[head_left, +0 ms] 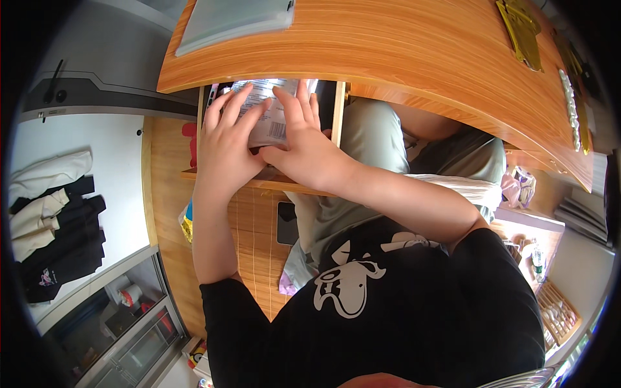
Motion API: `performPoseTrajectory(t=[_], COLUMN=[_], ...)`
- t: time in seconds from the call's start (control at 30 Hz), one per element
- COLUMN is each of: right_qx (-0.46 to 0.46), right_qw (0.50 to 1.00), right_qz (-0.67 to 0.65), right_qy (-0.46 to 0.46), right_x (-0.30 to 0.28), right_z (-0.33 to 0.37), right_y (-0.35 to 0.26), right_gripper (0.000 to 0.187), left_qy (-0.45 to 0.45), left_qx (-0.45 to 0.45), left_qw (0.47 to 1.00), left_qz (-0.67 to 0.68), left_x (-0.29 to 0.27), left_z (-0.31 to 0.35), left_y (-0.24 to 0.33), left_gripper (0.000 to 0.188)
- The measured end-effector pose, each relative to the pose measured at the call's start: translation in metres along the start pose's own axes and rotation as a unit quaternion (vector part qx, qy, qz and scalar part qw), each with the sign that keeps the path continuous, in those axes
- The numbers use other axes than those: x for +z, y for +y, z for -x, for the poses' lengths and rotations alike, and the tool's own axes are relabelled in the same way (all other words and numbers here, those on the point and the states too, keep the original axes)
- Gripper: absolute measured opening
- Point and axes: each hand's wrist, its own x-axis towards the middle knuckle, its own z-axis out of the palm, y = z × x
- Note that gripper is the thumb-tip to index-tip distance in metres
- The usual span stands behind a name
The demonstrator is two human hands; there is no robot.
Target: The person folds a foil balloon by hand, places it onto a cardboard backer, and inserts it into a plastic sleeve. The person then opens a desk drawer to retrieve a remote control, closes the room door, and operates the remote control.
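A pulled-out wooden drawer (338,116) juts from under the desk, and both my hands reach into it. Inside lies a clear plastic package (264,129) with small print and a barcode on a pale label. My left hand (228,139) rests over the package's left side with fingers spread. From the right, my right hand (309,145) lies across its other side, fingers stretched forward and the thumb towards my left hand. Neither hand is closed round the package. Its far end sits under the desktop edge, and my fingers hide part of it.
Above the drawer spans the wood-grain desktop (388,42), with a translucent folder (239,26) at its left and a gold-coloured packet (521,39) at its right. My legs are under the desk. A dark phone-like slab (286,223) shows below the drawer. Clothes (74,226) lie far left.
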Motion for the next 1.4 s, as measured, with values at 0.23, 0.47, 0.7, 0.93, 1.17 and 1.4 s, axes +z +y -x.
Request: performPoseTrajectory(t=[0.23, 0.47, 0.7, 0.93, 1.17, 1.4], right_qx=[-0.048, -0.023, 0.0, -0.052, -0.077, -0.104], right_qw=[0.997, 0.999, 0.993, 0.986, 0.978, 0.973], right_qz=[-0.065, -0.022, -0.064, -0.1, -0.121, -0.171], right_qy=[0.002, 0.034, 0.103, 0.122, 0.153, 0.116], right_x=[0.006, 0.004, 0.014, 0.008, 0.019, 0.017], right_z=[-0.021, 0.005, -0.01, -0.015, -0.012, -0.008], right_y=[-0.008, -0.003, 0.018, 0.006, -0.009, -0.01], right_gripper=[0.086, 0.082, 0.082, 0.063, 0.049, 0.043], left_qy=[0.01, 0.012, 0.006, -0.044, -0.008, -0.022], left_qx=[-0.004, 0.015, 0.001, -0.03, -0.02, -0.003], left_qw=[0.998, 0.993, 0.999, 0.998, 0.998, 0.994], left_qz=[-0.055, -0.117, -0.05, -0.039, -0.06, -0.105], left_x=[0.004, 0.013, 0.008, -0.009, 0.005, 0.007], left_z=[-0.002, 0.001, -0.001, 0.002, 0.004, 0.003], left_y=[0.007, -0.004, 0.001, -0.005, -0.004, -0.012], left_gripper=[0.067, 0.069, 0.076, 0.099, 0.101, 0.089])
